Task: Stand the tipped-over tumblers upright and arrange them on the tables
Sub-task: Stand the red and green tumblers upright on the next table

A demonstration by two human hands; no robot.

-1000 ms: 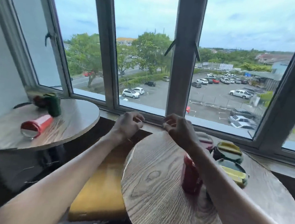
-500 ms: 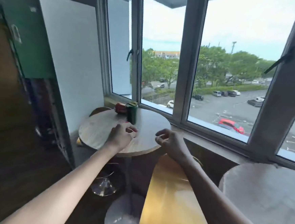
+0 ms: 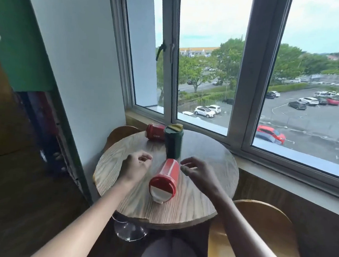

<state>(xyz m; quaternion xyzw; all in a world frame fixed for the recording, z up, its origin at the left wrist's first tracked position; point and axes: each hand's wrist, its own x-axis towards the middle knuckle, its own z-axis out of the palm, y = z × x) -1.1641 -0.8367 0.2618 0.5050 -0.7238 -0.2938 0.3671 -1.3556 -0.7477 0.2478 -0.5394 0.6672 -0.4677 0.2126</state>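
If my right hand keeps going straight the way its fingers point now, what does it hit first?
Probably the tipped red tumbler. The right hand hangs open beside it, fingers curled toward the tumbler's far end, with only a small gap visible. Depth is unclear, so it might pass just above the tumbler toward the left hand.

Both bare forearms reach forward over the round table (image 3: 120, 177), the left hand (image 3: 135, 167) on one side of the lying red tumbler (image 3: 165, 178) and the right hand (image 3: 198, 174) on the other, each near it, empty, palm down with fingers loosely curled.
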